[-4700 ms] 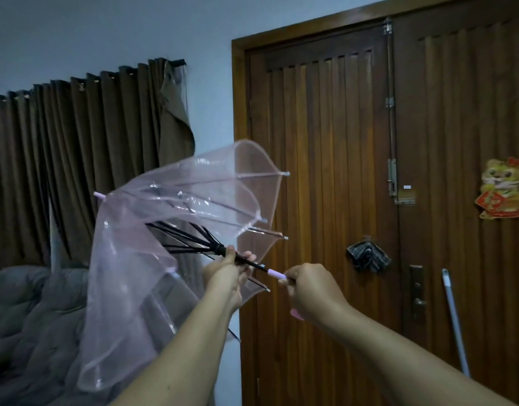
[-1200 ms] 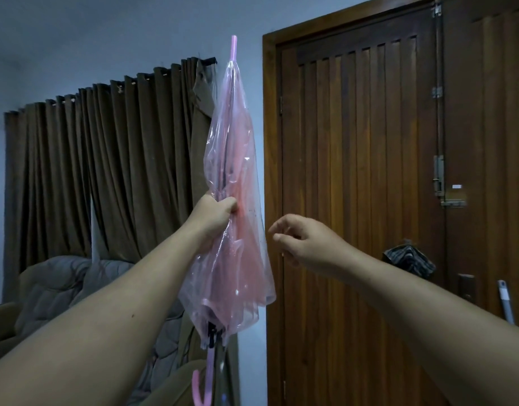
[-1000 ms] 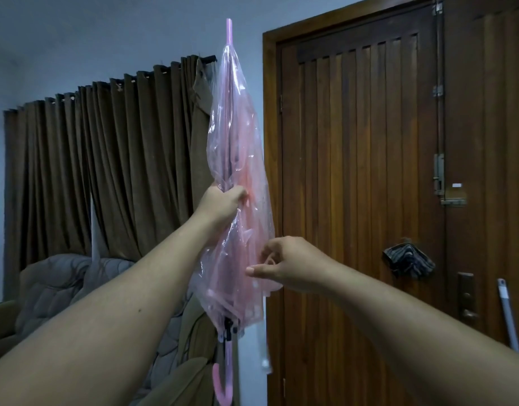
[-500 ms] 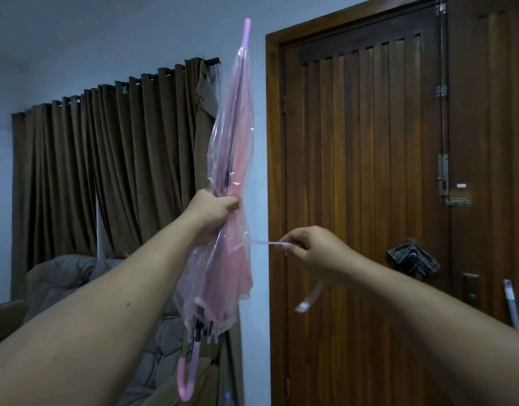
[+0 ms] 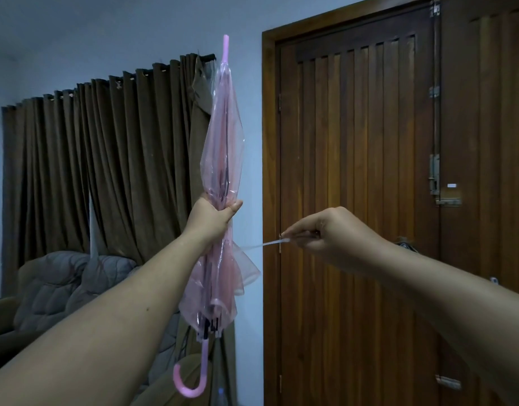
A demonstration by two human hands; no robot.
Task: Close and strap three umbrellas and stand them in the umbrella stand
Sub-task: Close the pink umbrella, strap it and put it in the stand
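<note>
A closed, see-through pink umbrella [image 5: 223, 148] is held upright in front of me, tip up and pink hooked handle [image 5: 194, 382] hanging at the bottom. My left hand [image 5: 213, 216] grips the gathered canopy around its middle. My right hand [image 5: 319, 232] pinches the end of the thin clear strap [image 5: 261, 245], which is stretched out taut to the right of the canopy. The lower canopy folds hang loose below my left hand. No umbrella stand is in view.
A tall wooden door [image 5: 355, 200] with bolts and latches fills the right side. Brown curtains [image 5: 106, 159] hang at the left, with a grey padded sofa [image 5: 56, 285] below them. A light pole [image 5: 448, 386] leans low by the door.
The umbrella went from half open to closed and upright. My right hand took the strap and pulled it out to the right, now straight and taut.
</note>
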